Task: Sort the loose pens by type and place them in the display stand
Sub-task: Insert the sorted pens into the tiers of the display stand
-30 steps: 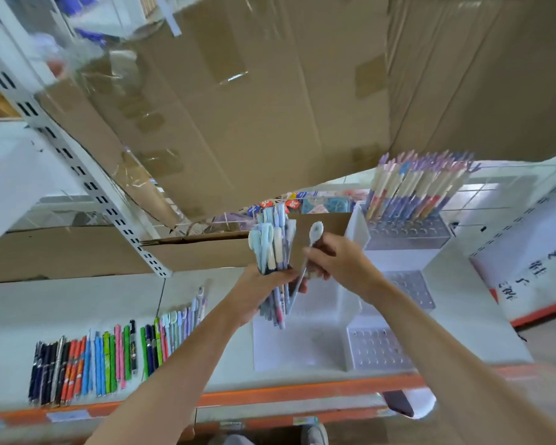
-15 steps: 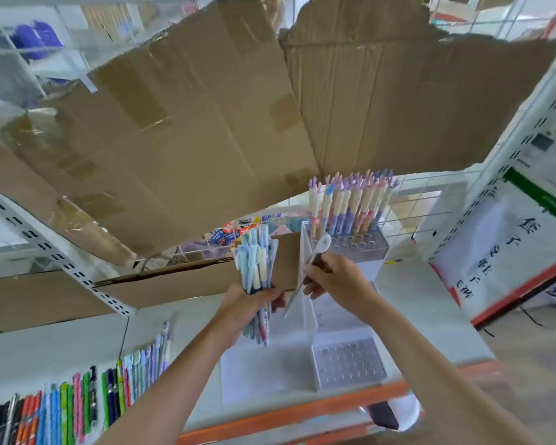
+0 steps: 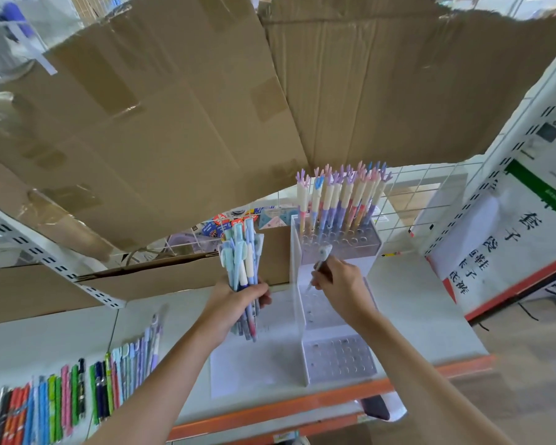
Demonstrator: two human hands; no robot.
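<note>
Your left hand [image 3: 238, 300] has its fingers wrapped tight round a fat bundle of pens [image 3: 243, 274], mostly blue and white, held upright above the middle of the shelf [image 3: 430, 316]. Your right hand [image 3: 341, 284] pinches a single pen [image 3: 318, 264] with a rounded pale cap, tip angled down toward the middle tier of the clear display stand [image 3: 334, 358]. Can't tell if the tip is in a hole. That stand sits toward the shelf's front right, and its top tier at the back holds a row of pens with antler-like tops [image 3: 341, 197]. The loose pens [image 3: 61, 403] lie side by side along the front left edge, well apart from the stand. Big cardboard sheets [image 3: 174, 123] hang overhead.
</note>
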